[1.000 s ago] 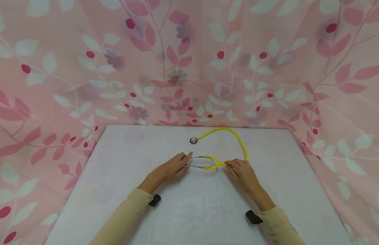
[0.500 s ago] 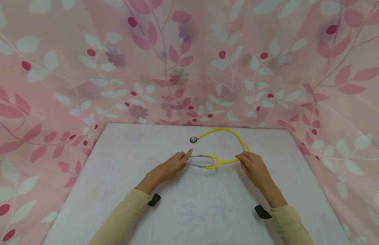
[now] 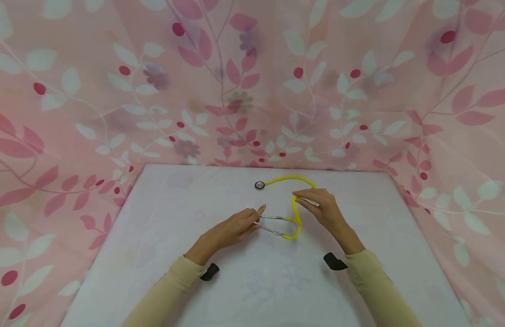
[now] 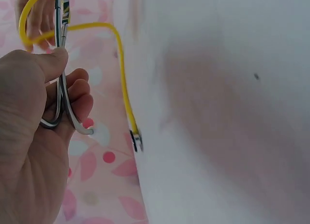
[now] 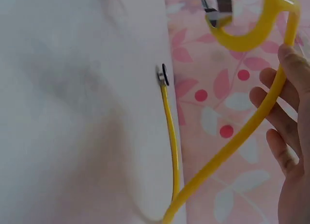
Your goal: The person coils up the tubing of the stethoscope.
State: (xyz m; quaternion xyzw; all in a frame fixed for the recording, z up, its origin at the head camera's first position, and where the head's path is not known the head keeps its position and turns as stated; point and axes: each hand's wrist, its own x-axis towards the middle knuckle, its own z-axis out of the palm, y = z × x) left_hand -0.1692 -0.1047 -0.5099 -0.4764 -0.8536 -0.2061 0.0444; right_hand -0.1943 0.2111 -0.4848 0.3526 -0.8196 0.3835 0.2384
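Note:
A yellow stethoscope (image 3: 298, 225) is stretched between my two hands. My left hand (image 3: 232, 229) grips its metal ear tubes (image 4: 59, 96), thumb pressed on them and fingers curled behind in the left wrist view. With thumb and fingers, my right hand (image 3: 326, 210) pinches the yellow tubing (image 5: 242, 138) just past the Y-shaped fork. The tubing bends upward from the fork to that hand in the head view. Beyond, it arcs back to the round chest piece (image 3: 259, 185), which lies on the table near the far edge.
The table (image 3: 174, 195) has a white cover. Pink leaf-patterned cloth (image 3: 252, 91) hangs behind it and along both sides. A black wrist device (image 3: 210, 272) sits by the left cuff, and another black device (image 3: 335, 262) by the right.
My right hand slid right along the tubing, then came back left and farther off, bending the tube by the fork. The left hand moved slightly right with the ear tubes. The chest piece stayed put.

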